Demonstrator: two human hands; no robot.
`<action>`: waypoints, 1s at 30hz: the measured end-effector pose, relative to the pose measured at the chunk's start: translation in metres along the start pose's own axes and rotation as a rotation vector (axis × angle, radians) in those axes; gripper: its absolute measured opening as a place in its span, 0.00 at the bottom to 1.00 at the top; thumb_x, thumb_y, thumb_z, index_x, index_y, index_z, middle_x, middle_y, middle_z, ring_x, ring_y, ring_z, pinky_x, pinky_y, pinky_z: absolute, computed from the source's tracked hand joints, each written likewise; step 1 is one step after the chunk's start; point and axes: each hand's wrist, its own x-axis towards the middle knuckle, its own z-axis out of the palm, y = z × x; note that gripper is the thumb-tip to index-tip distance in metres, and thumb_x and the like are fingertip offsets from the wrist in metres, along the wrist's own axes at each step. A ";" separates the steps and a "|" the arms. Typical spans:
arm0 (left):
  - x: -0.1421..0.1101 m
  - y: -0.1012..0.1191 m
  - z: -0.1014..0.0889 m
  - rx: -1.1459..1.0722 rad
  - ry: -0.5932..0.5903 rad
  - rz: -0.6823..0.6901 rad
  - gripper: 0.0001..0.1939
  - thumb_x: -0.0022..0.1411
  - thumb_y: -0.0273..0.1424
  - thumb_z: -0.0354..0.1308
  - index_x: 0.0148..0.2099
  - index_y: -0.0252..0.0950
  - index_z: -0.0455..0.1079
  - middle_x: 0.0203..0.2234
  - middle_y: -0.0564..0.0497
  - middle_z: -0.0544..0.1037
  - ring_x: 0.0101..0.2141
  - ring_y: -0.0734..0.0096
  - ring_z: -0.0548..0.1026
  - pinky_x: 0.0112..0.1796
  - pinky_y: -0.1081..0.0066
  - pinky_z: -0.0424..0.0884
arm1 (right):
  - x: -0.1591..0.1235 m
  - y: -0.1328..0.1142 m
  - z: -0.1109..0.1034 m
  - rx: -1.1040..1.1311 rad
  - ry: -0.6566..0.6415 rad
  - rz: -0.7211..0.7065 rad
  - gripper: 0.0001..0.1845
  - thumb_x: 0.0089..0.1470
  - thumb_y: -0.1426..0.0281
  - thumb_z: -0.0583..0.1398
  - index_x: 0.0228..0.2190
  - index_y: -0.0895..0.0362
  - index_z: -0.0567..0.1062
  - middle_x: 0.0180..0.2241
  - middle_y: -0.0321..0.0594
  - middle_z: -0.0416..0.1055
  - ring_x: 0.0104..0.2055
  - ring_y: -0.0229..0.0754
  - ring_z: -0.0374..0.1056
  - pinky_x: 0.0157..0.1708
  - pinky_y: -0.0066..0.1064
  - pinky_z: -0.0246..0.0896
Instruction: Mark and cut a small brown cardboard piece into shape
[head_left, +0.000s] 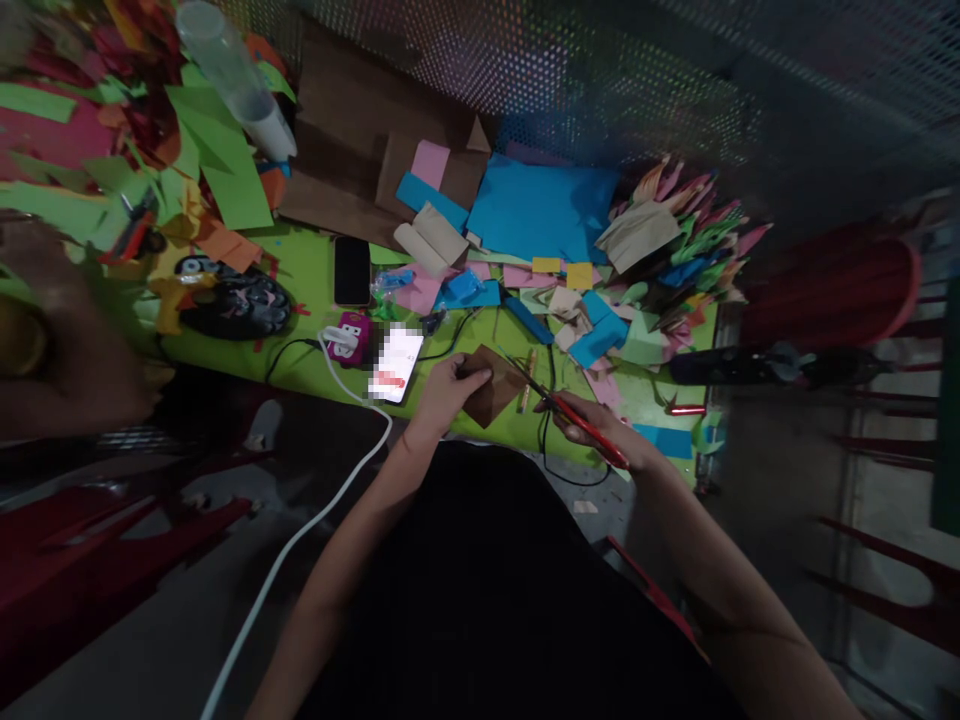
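Observation:
Between thumb and fingers, my left hand (453,388) pinches the left edge of a brown paper square (495,392) just over the table's front edge. My right hand (589,420) grips a pair of scissors with red handles (592,428). Their dark blades point up and left and lie by the paper's right corner; whether they touch it I cannot tell. Left of my left hand lies a phone with a lit screen (397,362). A thin patterned stick (528,380) rests between the paper and my right hand.
Paper scraps, a blue sheet (544,208) and brown cardboard (352,130) cover the back of the green table (300,255). A purple power socket (351,340) trails a white cable (330,510) past my left arm. At far left is another person's arm (82,330).

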 end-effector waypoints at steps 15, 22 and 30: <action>0.002 0.000 -0.001 0.010 0.000 0.011 0.10 0.51 0.34 0.66 0.35 0.36 0.74 0.32 0.50 0.80 0.34 0.66 0.77 0.38 0.68 0.71 | 0.001 0.003 0.001 0.048 0.021 0.034 0.36 0.52 0.42 0.62 0.50 0.56 0.73 0.27 0.32 0.59 0.27 0.37 0.55 0.29 0.31 0.52; 0.003 -0.002 -0.001 0.044 0.006 0.008 0.09 0.51 0.34 0.67 0.34 0.36 0.73 0.30 0.50 0.80 0.33 0.66 0.77 0.36 0.68 0.71 | 0.001 -0.002 0.000 0.062 0.010 0.056 0.36 0.50 0.42 0.63 0.48 0.57 0.73 0.26 0.31 0.58 0.26 0.36 0.54 0.28 0.30 0.50; 0.002 0.008 0.001 0.090 0.015 -0.018 0.08 0.52 0.34 0.66 0.33 0.36 0.73 0.29 0.51 0.79 0.32 0.67 0.77 0.32 0.70 0.68 | 0.002 0.000 -0.003 0.045 0.038 0.067 0.35 0.49 0.42 0.64 0.47 0.57 0.75 0.26 0.31 0.58 0.26 0.36 0.54 0.28 0.30 0.50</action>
